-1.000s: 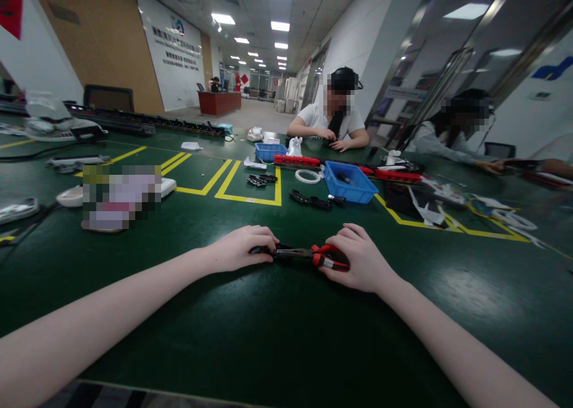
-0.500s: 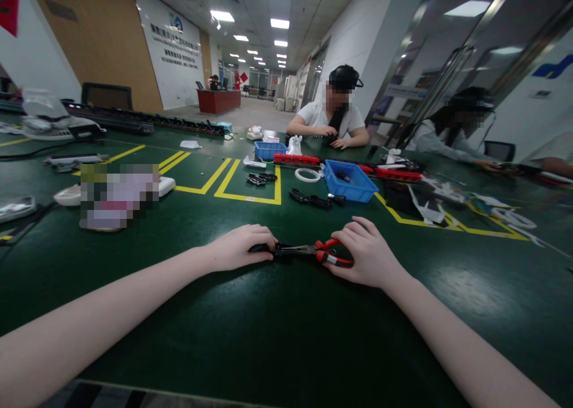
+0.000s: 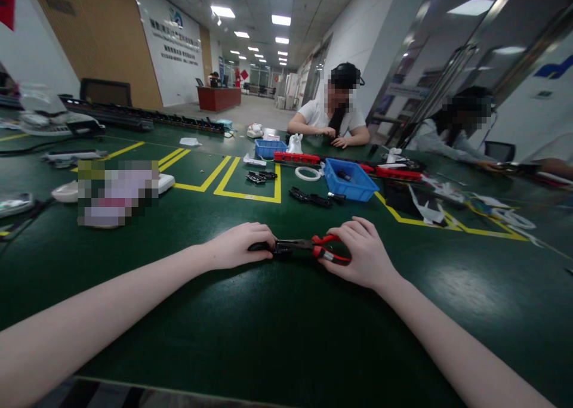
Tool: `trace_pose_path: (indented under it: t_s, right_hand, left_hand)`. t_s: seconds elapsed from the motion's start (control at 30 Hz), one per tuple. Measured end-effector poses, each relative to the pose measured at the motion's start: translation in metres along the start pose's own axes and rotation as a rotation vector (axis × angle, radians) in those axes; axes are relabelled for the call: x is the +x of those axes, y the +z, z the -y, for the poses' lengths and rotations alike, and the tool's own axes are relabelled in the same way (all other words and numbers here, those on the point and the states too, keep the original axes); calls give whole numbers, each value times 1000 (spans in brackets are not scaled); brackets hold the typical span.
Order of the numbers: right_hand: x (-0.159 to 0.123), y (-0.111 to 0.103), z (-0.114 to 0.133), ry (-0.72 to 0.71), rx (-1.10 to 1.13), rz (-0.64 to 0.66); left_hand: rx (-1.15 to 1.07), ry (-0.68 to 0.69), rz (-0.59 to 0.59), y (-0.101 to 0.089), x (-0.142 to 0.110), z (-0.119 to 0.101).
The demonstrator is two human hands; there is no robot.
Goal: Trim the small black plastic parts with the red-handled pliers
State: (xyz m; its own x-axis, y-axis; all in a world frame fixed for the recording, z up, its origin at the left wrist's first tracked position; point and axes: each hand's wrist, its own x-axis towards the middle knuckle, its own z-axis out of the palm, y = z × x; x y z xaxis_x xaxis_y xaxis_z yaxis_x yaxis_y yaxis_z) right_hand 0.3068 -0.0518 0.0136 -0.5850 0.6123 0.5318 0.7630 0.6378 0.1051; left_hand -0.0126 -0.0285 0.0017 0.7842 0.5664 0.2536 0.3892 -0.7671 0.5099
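Observation:
Red-handled long-nose pliers [image 3: 329, 255] are in my right hand [image 3: 362, 254], its fingers wrapped around the grips. Their jaws point left and meet a small black part [image 3: 282, 249]. My left hand [image 3: 244, 245] pinches that part between thumb and fingers; its exact kind is not clear, and the fingers cover some of it. Whether the jaws grip the part or only touch it, I cannot tell. Both hands are low over the green table [image 3: 286, 330]. Beyond them lie several similar black pieces [image 3: 308, 197].
Past the black pieces stands a blue bin [image 3: 351, 181] with dark parts inside, beside a white ring-shaped roll [image 3: 307, 173]. A smaller blue bin [image 3: 270, 150] is farther back. A blurred-out flat object [image 3: 120, 196] lies left. Across the table a co-worker [image 3: 335, 113] sits; another is at right.
The pliers have shifted slightly left and their jaws now reach further over the black part, close to my left fingertips. My left hand has barely moved.

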Motion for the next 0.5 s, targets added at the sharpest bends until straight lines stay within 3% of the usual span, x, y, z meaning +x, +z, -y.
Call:
trace_pose_path:
  t_s: [0.5]
  right_hand:
    - [1,-1,3,11,69,37]
  left_hand:
    - [0,2,10,0,-1,2]
